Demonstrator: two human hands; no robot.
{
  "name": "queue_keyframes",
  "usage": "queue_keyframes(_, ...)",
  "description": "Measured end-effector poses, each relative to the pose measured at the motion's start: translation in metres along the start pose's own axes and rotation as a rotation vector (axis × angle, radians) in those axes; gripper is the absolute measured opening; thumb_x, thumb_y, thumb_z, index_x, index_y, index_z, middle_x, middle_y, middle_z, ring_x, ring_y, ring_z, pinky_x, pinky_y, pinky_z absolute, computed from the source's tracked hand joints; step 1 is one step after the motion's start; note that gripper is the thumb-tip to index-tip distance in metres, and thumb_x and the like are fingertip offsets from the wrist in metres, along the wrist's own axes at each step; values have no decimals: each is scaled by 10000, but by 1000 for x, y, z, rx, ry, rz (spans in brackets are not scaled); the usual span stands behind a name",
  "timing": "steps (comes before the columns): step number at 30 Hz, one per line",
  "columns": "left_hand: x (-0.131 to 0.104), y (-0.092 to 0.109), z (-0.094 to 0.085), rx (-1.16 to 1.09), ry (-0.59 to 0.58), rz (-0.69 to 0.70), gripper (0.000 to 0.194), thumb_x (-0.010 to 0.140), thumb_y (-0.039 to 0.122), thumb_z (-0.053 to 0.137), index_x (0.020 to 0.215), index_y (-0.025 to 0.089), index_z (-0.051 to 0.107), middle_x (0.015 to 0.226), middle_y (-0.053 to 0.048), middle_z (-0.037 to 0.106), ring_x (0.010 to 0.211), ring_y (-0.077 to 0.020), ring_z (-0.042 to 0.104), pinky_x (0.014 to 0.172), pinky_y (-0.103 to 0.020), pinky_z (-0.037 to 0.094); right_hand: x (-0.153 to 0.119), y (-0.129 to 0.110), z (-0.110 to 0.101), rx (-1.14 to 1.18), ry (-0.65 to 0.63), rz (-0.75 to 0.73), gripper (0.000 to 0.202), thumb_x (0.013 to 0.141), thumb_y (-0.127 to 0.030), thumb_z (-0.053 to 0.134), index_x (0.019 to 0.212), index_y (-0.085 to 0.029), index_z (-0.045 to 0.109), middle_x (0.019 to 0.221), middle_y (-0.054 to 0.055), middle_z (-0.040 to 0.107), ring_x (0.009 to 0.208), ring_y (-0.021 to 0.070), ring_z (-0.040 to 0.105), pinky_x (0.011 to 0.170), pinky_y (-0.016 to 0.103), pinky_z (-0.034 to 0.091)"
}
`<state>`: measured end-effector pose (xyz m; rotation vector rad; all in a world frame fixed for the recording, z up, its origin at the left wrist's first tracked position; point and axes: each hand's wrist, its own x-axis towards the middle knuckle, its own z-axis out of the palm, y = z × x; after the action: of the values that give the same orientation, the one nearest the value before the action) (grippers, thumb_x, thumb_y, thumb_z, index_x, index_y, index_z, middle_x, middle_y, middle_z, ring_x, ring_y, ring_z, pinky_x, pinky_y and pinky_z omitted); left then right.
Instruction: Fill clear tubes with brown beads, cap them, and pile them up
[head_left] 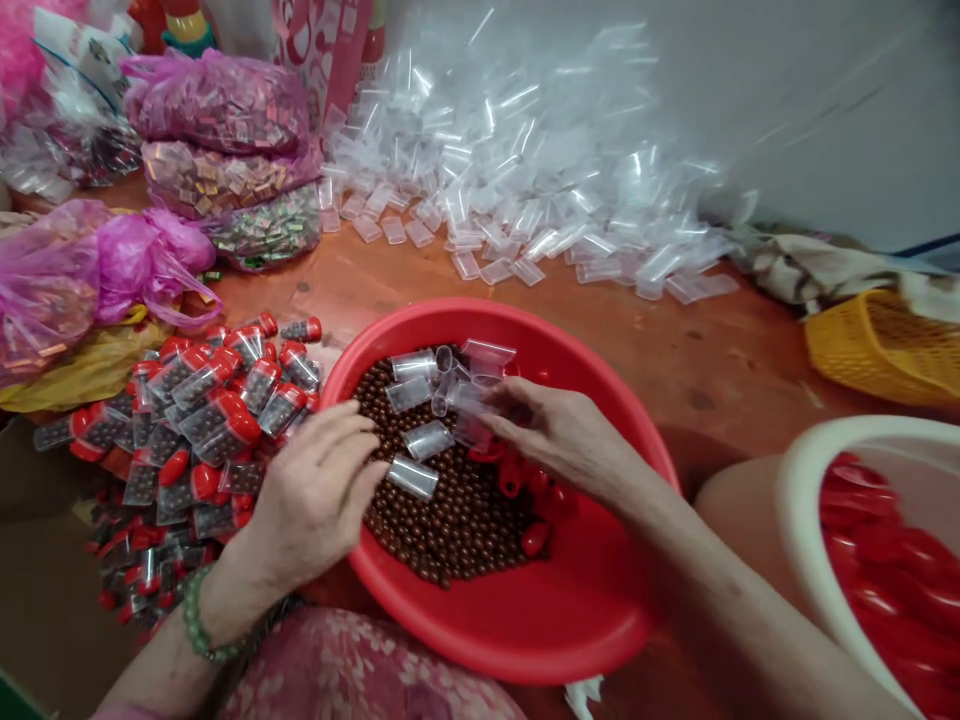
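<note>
My left hand [311, 490] hovers over the left rim of a red plastic basin [600, 610]. Its fingers are loosely stretched, and nothing shows in them. Inside the basin, small round brown balls [442, 520] lie in a heap, with several clear plastic containers [427, 438] on top. My right hand [555, 430] reaches in from the right, its thumb and fingers closed about blurred clear containers [471, 405]. Red caps [534, 540] lie under and beside that hand. Left of the basin is a pile of filled, red-capped containers [217, 420].
A large heap of clear containers [525, 200] lies along the wall. Pink bags [217, 110] of small packets are stacked at the back left. A white tub [802, 480] of red caps stands at the right, near a yellow basket [877, 350].
</note>
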<state>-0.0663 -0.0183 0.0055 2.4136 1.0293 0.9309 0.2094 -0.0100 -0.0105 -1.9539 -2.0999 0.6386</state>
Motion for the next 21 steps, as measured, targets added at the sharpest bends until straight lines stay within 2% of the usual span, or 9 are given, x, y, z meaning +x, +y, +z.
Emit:
queue_keyframes(3, 8, 10, 15, 34, -332, 132, 137, 907, 169, 496, 959, 118, 613, 994, -107, 667, 1013, -222, 598, 922, -383, 512, -15, 0, 3, 218, -11, 82, 283, 830, -426, 535, 906, -175, 641, 778, 51, 696, 634, 172, 609, 578, 278, 458)
queue_keyframes(5, 16, 11, 22, 127, -557, 200, 123, 891, 137, 490, 922, 118, 608, 943, -105, 652, 932, -234, 601, 839, -387, 527, -21, -3, 9, 255, -58, 133, 256, 811, -408, 541, 860, -185, 656, 747, 42, 693, 635, 176, 610, 584, 281, 455)
queue_keyframes(8, 32, 12, 33, 222, -747, 302, 186, 876, 70, 444, 954, 102, 610, 975, -134, 639, 936, -261, 603, 790, -392, 517, -25, -11, 20, 182, -85, 177, 206, 805, -352, 526, 821, -194, 657, 701, 34, 676, 611, 172, 584, 582, 284, 431)
queue_keyframes(12, 48, 15, 49, 356, -934, 341, 222, 868, 41, 436, 929, 71, 648, 963, -171, 653, 908, -278, 630, 703, -373, 505, -25, -20, 32, 146, -98, 201, 131, 784, -278, 522, 739, -191, 609, 737, 57, 660, 676, 188, 577, 637, 295, 415)
queue_keyframes(15, 53, 15, 55, 395, -1017, 358, 241, 848, 11, 441, 906, 58, 669, 923, -179, 671, 834, -257, 654, 626, -342, 496, -27, -25, 37, 160, -164, 218, 99, 762, -236, 534, 680, -193, 568, 731, 57, 631, 695, 187, 557, 653, 293, 395)
queue_keyframes(21, 59, 16, 47, 444, -1038, 280, 267, 812, -27, 428, 880, 37, 678, 881, -193, 686, 798, -256, 666, 575, -310, 468, -32, -26, 48, 355, -453, 303, 114, 680, -151, 582, 595, -204, 528, 602, 2, 557, 598, 157, 512, 591, 277, 391)
